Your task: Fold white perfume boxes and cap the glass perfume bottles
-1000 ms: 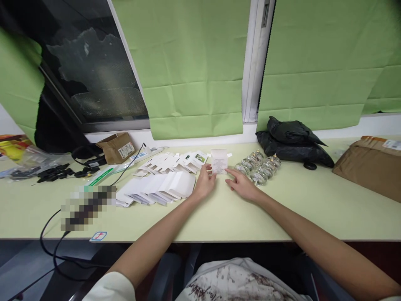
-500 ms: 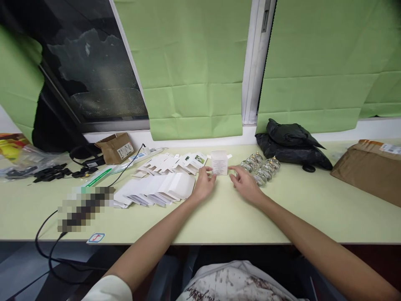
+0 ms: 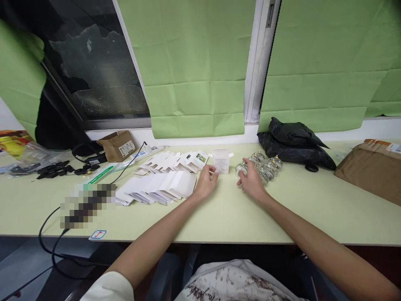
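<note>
A small white carton [image 3: 221,161] with printed text stands upright, its top flaps open. My left hand [image 3: 205,184] is just left of its lower edge, fingers curled loosely with a gap to the thumb; it holds nothing I can see. To the right, my right hand [image 3: 251,182] has its thumb and fingers around a shiny clear glass Christmas bauble [image 3: 240,168] at the near left of a cluster. Behind this hand sit several more baubles [image 3: 272,168] with gold caps, in rows. Part of the cluster is hidden by my fingers.
Flattened white cartons [image 3: 156,187] lie fanned out left of my left hand, with more cartons [image 3: 172,162] behind. Black plastic parcels [image 3: 294,144] and a brown package [image 3: 372,169] lie right. Further left are an open cardboard box [image 3: 117,146] and a black cable [image 3: 52,251].
My right hand has left the carton's right side and moved right to the baubles, closing on one. My left hand has eased slightly off the carton, which stays upright.
</note>
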